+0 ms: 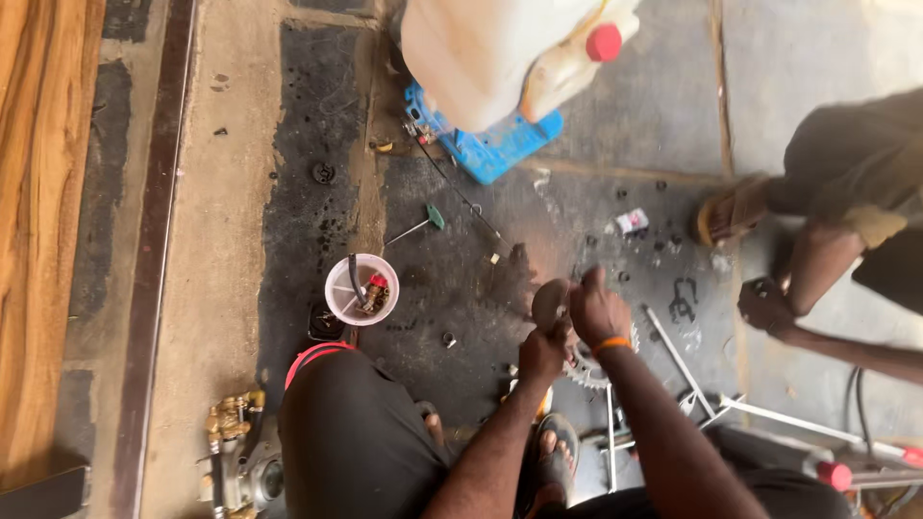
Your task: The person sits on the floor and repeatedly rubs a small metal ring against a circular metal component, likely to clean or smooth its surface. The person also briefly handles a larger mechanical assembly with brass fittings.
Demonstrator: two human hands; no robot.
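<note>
At nine o'clock from the hands, a brass-fitted pump body (236, 452) lies on the stained concrete floor (221, 221). A white cup (361, 288) of small parts stands at about ten o'clock, and a green-handled screwdriver (423, 224) lies beyond it.

The left hand (541, 354) is closed around the lower edge of a round grey metal part (550, 304), just above a toothed sprocket (588, 370). The right hand (598, 309) is curled tight on the same part from its three o'clock side, thumb up; whether it grips a tool too I cannot tell.

To do this well, I judge the left hand should brace the part dead steady while the right turns squarely, keeping loosened bits over the cup side.

At one o'clock a white jerrycan (500, 48) sits on a blue case (500, 144). At three o'clock another person's hand (764, 306) rests on the floor.
</note>
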